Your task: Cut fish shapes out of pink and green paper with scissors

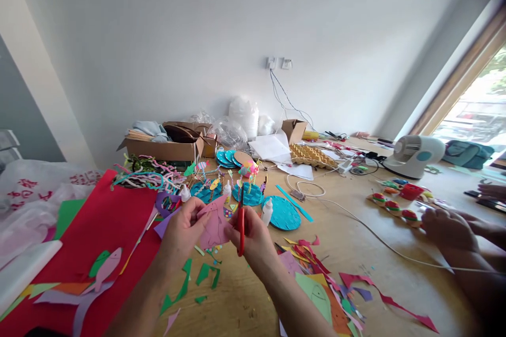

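Pink paper (214, 225) with dark drawn lines is pinched in my left hand (185, 225), in the middle of the view. My right hand (253, 229) grips red-handled scissors (241, 224), whose blades point up and away at the paper's right side. The fingertips of my right hand are at the paper's right edge. Just beyond my hands stand white glue bottles (268, 211) and blue round plates (281, 212) with colourful paper pieces. Green paper scraps (203, 274) lie on the table below the pink paper.
Red sheets (95, 221) with paper fish lie at left. Coloured scraps (316, 268) spread at right front. A white cable (363, 224) crosses the table towards another person's hands (450, 229) at far right. A cardboard box (162, 150) and fan (415, 155) stand farther back.
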The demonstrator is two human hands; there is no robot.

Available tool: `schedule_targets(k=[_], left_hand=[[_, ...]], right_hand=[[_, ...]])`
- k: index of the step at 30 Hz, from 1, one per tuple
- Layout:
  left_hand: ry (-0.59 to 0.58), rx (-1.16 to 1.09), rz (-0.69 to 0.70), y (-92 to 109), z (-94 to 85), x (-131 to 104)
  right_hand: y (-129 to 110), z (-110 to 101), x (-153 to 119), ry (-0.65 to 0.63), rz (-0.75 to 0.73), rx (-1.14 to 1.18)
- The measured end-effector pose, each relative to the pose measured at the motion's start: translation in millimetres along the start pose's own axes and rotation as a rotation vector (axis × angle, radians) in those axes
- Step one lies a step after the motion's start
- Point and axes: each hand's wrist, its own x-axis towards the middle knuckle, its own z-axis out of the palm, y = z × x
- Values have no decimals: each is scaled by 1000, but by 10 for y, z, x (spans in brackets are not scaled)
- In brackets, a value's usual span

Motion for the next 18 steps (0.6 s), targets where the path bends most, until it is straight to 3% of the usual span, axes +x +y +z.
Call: schedule_targets(k=[5,8,10,18], left_hand=[[62,-108,-16,124,-143,-95],[-115,-253,-81,167,-219,-132],[-159,-230,-98,185,-243,-134],[-63,-222,-12,308,-224,-72]], right_hand=[[0,82,143,48,-83,98],[-85,109,173,13,-97,144],[-163,139,179,-12,-88,146],[-308,237,213,-54,-91,205]])
